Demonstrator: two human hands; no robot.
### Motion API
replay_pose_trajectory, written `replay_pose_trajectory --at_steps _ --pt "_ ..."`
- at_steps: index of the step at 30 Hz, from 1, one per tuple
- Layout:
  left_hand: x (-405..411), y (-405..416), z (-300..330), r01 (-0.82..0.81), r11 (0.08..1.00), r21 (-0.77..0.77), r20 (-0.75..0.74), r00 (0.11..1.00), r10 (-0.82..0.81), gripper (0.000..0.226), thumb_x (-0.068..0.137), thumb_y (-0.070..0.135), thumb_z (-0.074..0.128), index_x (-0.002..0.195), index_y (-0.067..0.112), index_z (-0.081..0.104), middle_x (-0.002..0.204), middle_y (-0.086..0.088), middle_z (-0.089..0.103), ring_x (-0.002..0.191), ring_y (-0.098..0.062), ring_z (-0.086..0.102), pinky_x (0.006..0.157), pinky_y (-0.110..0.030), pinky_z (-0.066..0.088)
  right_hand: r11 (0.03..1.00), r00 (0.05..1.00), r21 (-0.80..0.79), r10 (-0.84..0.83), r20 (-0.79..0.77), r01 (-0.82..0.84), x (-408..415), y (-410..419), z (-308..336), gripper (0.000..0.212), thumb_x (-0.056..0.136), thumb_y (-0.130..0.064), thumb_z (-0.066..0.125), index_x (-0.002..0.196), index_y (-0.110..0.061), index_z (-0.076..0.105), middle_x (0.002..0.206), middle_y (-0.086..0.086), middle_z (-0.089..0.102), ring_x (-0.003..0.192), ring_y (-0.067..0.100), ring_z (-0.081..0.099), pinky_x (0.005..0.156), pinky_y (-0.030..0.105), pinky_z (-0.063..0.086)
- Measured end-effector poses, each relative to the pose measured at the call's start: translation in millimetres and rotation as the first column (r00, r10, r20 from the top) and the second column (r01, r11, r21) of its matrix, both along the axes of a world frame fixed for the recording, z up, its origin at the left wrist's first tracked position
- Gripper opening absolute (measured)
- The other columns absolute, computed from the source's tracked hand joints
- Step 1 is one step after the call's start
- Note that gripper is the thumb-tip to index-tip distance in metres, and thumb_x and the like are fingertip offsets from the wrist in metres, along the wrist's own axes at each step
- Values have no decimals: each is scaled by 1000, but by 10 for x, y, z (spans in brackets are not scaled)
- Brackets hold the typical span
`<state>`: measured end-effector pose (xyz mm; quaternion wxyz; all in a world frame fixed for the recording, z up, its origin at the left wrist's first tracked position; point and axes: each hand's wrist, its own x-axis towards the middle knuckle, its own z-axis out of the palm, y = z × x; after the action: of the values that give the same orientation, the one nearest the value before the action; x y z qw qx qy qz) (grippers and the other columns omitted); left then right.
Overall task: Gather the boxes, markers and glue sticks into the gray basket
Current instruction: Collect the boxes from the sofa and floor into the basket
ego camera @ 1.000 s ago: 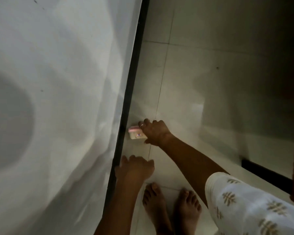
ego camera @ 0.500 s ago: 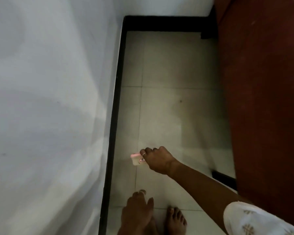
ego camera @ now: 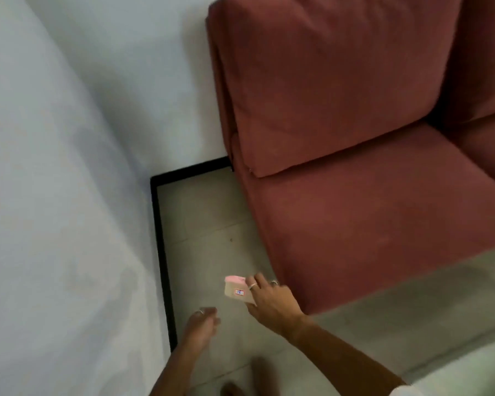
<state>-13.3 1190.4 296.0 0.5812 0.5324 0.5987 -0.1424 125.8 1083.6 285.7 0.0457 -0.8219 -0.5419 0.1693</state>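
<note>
Right hand (ego camera: 272,301) clasping; left hand (ego camera: 202,324) loose, empty.

Corner where I stood: pale walls (ego camera: 69,167), black skirting (ego camera: 162,252), tiled floor (ego camera: 206,224), red sofa (ego camera: 369,195) alongside.

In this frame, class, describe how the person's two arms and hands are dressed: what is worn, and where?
Both forearms are bare. The right hand has silver-coloured rings on two fingers; the left hand shows one ring. A short white sleeve peeks in at the bottom edge on the right arm. No gloves, watch or bracelets are visible.
</note>
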Motion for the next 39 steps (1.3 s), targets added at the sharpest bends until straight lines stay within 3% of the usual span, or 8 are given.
replay_pose_trajectory --at_steps 3,8,14,20,25,29,34,39 --pt "171 -374 536 -165 975 -152 113 977 183 33 99 37 41 117 12 53 107 -11 64 90 -25 61 71 -30 44 936 932 59 -338 -127 348 -108 -668 410 42 86 -28 54 124 -13 43 112 3 50 83 32 65 59 40 49" --pt "342 -1267 954 -85 948 -307 237 958 162 44 92 53 46 112 15 52 103 -13 66 88 -27 64 74 -36 50 679 686 165 -636 -354 715 -447 -1662 850 35 89 -26 55 119 -13 42 123 -2 42 96 29 60 74 35 46" --pt "302 -2485 1330 237 916 -322 383 918 -103 38 90 43 56 115 14 58 98 -8 69 83 -21 65 64 -28 56 544 599 250 -712 -367 801 -900 -2834 1095 32 85 -22 63 113 -11 50 126 2 44 96 25 61 75 29 50" --pt "290 -3627 1476 488 829 -275 306 861 -405 39 87 21 66 121 13 50 98 -13 64 80 -23 63 67 -32 52 468 522 242 -811 -264 850 -1387 -4019 1359 35 91 -24 57 122 -11 48 142 6 38 112 28 59 86 31 51" --pt "192 -4629 1550 625 735 -263 283 778 -561 21 87 5 59 102 18 54 92 -13 63 76 -23 59 66 -32 50 329 379 189 -827 -415 925 -1791 -4960 1363 48 92 -45 49 125 -11 40 136 3 34 110 25 56 84 28 47" --pt "35 -5463 1526 727 652 -215 286 685 -669 21 86 7 56 103 19 56 90 -10 62 76 -22 59 65 -31 49 -42 16 76 -772 -635 996 -2006 -5778 1444 56 93 -49 37 137 -14 30 136 8 43 119 22 51 95 24 40" --pt "-230 -6650 1542 801 544 -249 307 598 -740 25 85 9 55 108 19 58 95 -13 63 80 -25 61 67 -31 51 -239 -293 -189 -547 -784 952 -2303 -7077 1403 58 86 -62 42 128 -23 39 118 13 65 98 23 65 86 39 54" --pt "-403 -7822 1527 878 392 -275 376 474 -796 33 82 8 54 114 15 58 99 -16 64 90 -29 62 82 -40 52 -362 -398 -283 -297 -868 888 -2559 -8253 1480 31 96 -24 49 120 -5 50 117 23 63 93 30 66 82 42 57"
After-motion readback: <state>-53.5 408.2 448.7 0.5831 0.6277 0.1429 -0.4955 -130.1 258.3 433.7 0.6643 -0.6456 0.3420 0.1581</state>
